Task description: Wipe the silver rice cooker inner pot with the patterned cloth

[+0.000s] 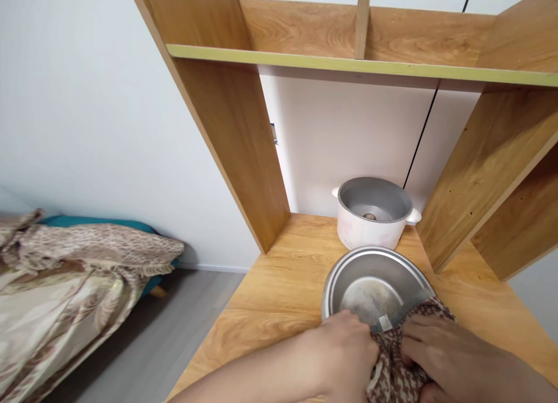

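Note:
A round metal inner pot (370,286) stands on the wooden desk, its inside facing up. Over its near right rim lies a brown and white patterned cloth (401,362) with a grey edge and a small white tag. My left hand (351,348) is closed at the pot's near rim, with the cloth's edge gripped in its fingers. My right hand (436,356) has its curled fingers on the cloth, bunching it. Directly behind the pot sits a white rice cooker body (370,225) with side handles, its lid off and its grey inside showing.
The wooden desk (261,298) has an upright side panel (235,141) at left, another panel (483,176) at right, and a shelf edge (349,64) above. To the left, a teal sofa (100,221) bears a patterned throw (78,286). Grey floor (174,316) lies between.

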The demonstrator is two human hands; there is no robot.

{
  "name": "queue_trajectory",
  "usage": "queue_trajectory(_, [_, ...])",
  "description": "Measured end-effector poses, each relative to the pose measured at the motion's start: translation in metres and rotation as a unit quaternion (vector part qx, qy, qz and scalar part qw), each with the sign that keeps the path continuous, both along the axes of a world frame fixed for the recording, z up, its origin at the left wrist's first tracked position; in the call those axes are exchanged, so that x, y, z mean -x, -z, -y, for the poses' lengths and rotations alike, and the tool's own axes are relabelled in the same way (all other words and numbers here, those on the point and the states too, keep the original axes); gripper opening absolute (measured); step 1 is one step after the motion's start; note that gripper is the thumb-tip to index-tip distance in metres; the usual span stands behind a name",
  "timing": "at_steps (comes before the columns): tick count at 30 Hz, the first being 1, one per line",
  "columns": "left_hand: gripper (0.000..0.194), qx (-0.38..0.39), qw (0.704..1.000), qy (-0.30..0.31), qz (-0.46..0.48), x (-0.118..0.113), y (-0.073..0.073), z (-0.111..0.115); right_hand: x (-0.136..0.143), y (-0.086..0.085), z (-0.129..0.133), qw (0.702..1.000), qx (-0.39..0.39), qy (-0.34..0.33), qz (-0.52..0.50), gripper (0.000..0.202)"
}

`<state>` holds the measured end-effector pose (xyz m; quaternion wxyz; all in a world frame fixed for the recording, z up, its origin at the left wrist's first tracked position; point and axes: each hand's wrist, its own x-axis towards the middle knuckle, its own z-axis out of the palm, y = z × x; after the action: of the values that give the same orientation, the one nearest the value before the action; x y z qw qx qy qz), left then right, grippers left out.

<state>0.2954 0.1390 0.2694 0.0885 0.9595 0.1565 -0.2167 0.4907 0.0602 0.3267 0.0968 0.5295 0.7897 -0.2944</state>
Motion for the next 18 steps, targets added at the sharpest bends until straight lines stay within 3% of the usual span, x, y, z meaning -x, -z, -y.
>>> queue_trajectory(5, [0.026, 0.005, 1.0, -0.014, 0.027, 0.001, 0.011, 0.0, 0.003, 0.019, -0.002, 0.999, -0.021, -0.013, -0.021, 0.055])
queue_trajectory(9, [0.026, 0.002, 1.0, -0.014, 0.025, 0.001, 0.009, 0.0, 0.005, 0.036, 0.001, 0.998, -0.046, -0.042, -0.001, 0.047])
queue_trajectory(15, [0.028, 0.013, 1.0, -0.001, -0.028, -0.002, -0.007, 0.0, 0.006, 0.076, 0.009, 0.969, -0.228, -0.097, 0.021, 0.013])
queue_trajectory(18, [0.028, 0.024, 0.999, 0.008, -0.046, -0.003, -0.008, -0.002, 0.006, 0.093, 0.009, 0.952, -0.284, -0.103, 0.05, 0.012])
